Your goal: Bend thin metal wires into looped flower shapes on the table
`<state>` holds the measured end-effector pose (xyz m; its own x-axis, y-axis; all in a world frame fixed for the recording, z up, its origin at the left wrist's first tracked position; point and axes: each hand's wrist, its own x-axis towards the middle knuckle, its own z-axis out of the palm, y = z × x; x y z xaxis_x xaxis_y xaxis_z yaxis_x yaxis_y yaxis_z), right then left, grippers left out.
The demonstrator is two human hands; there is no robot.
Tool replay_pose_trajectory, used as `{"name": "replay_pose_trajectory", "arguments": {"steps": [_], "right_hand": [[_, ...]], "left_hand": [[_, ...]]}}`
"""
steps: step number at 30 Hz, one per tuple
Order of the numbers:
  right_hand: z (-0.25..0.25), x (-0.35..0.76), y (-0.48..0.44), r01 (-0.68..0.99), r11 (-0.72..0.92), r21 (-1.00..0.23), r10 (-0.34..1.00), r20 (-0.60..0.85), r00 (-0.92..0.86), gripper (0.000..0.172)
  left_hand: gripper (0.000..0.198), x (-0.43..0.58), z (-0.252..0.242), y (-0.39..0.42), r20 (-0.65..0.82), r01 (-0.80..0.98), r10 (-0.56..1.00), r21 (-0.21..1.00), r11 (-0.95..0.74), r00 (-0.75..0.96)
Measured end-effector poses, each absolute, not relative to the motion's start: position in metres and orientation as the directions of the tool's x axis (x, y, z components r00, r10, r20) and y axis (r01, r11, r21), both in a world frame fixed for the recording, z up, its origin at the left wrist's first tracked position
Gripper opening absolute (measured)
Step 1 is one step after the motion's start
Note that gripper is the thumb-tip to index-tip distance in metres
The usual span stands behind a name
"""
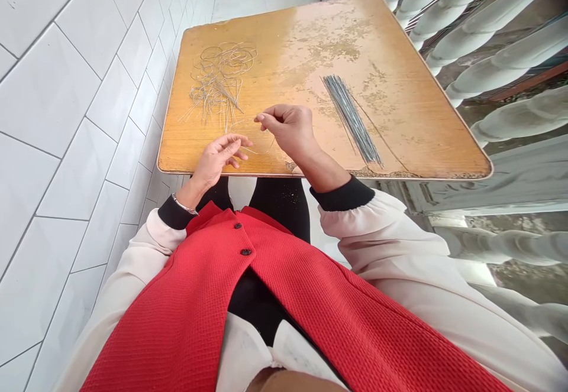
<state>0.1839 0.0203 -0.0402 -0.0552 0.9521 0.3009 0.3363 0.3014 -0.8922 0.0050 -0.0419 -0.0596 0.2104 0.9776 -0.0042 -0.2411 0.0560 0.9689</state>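
Silver wire (260, 153) loops down from the pinched fingertips of the right hand (286, 132) — the left hand (217, 158) open beside it, fingers loosely spread — while a wire tangle (219, 78) and a bundle of straight grey rods (350, 120) lie well apart on the wooden tabletop (284, 43), kept from mixing

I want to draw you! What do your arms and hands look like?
The left sleeve and right sleeve are loose and cream, ending in black cuffs. The left hand has a thin silver bracelet at its wrist; the right hand has none. Neither wears a glove.
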Motion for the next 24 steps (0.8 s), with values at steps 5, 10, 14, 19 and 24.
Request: {"name": "replay_pose_trajectory", "arguments": {"steps": [5,10,14,19,24], "right_hand": [[-0.0375,0.1853,0.0206,0.307,0.342,-0.888,0.938,0.344,-0.049,0.019],[-0.0373,0.1843,0.0197,0.282,0.331,-0.901,0.942,0.331,-0.049,0.02],[-0.0377,0.1837,0.0192,0.302,0.307,-0.902,0.952,0.296,-0.083,0.019],[-0.0345,0.1858,0.017,0.312,0.32,-0.895,0.947,0.295,-0.127,0.018],[-0.0314,0.1871,0.0144,0.333,0.352,-0.875,0.934,0.306,-0.185,0.018]], "left_hand": [[0.032,0.0114,-0.0686,-0.0462,0.002,-0.23,0.968,0.972,0.058,0.252],[0.036,0.0045,-0.0709,-0.0463,0.017,-0.24,0.959,0.969,0.054,0.284],[0.033,0.0039,-0.0683,-0.0451,0.034,-0.271,0.972,0.962,0.032,0.235],[0.025,0.0075,-0.0645,-0.0444,0.012,-0.239,0.987,0.971,0.026,0.158],[0.022,0.0078,-0.0675,-0.0427,0.008,-0.276,0.988,0.96,0.035,0.153]]}}
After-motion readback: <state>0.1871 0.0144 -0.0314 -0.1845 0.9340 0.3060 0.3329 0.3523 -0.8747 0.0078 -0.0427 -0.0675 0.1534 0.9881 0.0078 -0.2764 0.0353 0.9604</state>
